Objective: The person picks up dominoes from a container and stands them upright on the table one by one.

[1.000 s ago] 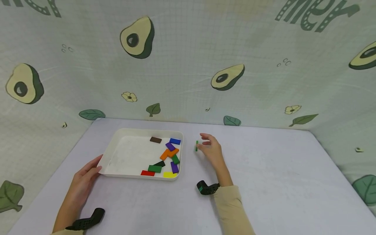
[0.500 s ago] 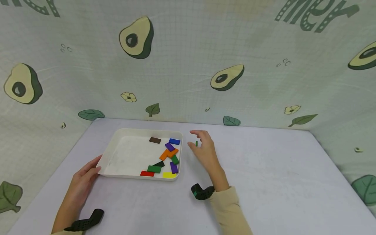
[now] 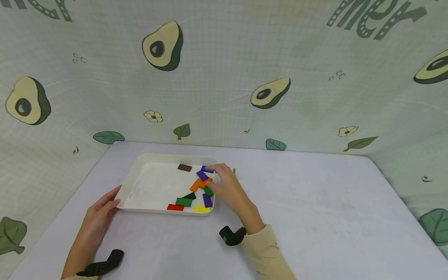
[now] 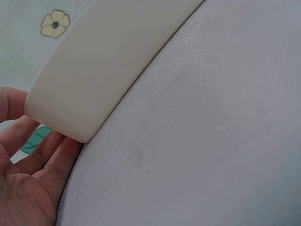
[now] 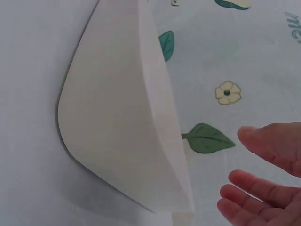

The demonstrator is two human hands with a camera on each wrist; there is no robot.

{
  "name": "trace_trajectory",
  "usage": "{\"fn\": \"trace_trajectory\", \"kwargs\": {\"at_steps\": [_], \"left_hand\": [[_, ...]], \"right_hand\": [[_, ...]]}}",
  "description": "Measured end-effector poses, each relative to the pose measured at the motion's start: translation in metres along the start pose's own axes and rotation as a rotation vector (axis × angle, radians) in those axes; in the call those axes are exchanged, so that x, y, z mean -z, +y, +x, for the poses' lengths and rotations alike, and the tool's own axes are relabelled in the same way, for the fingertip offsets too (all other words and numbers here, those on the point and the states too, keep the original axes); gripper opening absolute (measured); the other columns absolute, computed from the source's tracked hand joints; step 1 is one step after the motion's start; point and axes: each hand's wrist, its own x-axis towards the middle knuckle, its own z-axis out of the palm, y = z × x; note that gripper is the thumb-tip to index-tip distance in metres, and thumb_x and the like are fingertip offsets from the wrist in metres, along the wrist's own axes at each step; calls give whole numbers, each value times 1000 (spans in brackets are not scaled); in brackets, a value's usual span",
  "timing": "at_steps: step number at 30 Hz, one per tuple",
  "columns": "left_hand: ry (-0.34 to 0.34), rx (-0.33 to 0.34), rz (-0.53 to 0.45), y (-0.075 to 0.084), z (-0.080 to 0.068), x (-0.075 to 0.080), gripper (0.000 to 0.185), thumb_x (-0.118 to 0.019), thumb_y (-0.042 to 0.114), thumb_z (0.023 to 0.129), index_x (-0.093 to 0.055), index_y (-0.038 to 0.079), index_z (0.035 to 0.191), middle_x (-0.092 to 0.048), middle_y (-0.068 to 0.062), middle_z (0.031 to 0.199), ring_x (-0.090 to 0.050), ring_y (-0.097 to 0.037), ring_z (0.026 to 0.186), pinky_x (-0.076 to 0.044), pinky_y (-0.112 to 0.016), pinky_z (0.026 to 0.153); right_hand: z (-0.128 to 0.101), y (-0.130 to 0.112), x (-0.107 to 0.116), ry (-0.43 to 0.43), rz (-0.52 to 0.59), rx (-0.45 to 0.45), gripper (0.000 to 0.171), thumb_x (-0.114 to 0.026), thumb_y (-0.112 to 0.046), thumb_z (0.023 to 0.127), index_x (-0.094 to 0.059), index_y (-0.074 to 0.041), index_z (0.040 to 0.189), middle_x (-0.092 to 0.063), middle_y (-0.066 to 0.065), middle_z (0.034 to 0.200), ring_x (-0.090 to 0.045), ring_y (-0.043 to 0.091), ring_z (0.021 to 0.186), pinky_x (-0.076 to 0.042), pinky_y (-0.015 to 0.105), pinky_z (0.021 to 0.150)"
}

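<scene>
Here, a person's right hand (image 3: 225, 186) is hovering over the right rim of a white tray (image 3: 140, 208), fingers loosely spread and holding nothing, its fingertips (image 5: 256, 141) sitting just above the blue block (image 3: 208, 169) and purple block (image 3: 202, 175) at the tray's far right corner. The left hand (image 3: 101, 212) is resting with relaxed, straight fingers against the tray's near left corner, gripping nothing. Inside the tray, an orange block (image 3: 199, 183), a brown block (image 3: 184, 167), a red block (image 3: 175, 207), a yellow block (image 3: 202, 209) and a large green block (image 3: 183, 202) are lying jumbled along the right side and front edge. A small green block (image 3: 233, 171) is standing on edge on the pale table (image 3: 315, 202) just right of the tray, partly hidden behind the reaching hand. An avocado-print cloth (image 3: 224, 70) is walling the scene; its lettering is cut off at the top and cannot be read whole.
</scene>
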Motion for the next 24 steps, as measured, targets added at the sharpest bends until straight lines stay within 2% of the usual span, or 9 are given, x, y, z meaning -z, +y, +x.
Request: {"fn": "trace_trajectory", "kwargs": {"at_steps": [5, 10, 19, 24], "left_hand": [[0, 6, 6, 0, 0, -1, 56, -54, 22, 95, -33, 8, 145, -46, 17, 131, -48, 16, 107, -39, -2, 84], [-4, -5, -9, 0, 0, 0, 55, -53, 19, 95, -33, 7, 144, -47, 18, 130, -48, 15, 108, -39, -2, 85], [-14, -34, -36, 0, 0, 0, 53, -53, 15, 95, -33, 4, 144, -50, 19, 126, -49, 14, 109, -39, -3, 86], [-9, -30, -29, 0, -1, 0, 54, -52, 15, 95, -31, 3, 144, -50, 19, 126, -49, 14, 109, -39, -3, 86]], "right_hand": [[1, 3, -9, -67, -23, 28, 39, -65, -18, 88, -55, -12, 125, -49, 7, 132, -46, 24, 125, -40, 40, 103], [2, 6, -16, -122, -43, 53, 35, -64, -15, 88, -57, -8, 122, -51, 7, 128, -49, 24, 120, -42, 37, 101], [5, 9, -23, -174, -201, 68, 31, -62, -20, 90, -59, -11, 120, -52, 6, 130, -45, 21, 124, -39, 35, 104], [7, 12, -27, -187, -276, 96, 31, -63, -21, 89, -59, -11, 118, -53, 5, 126, -46, 20, 121, -40, 33, 104]]}}
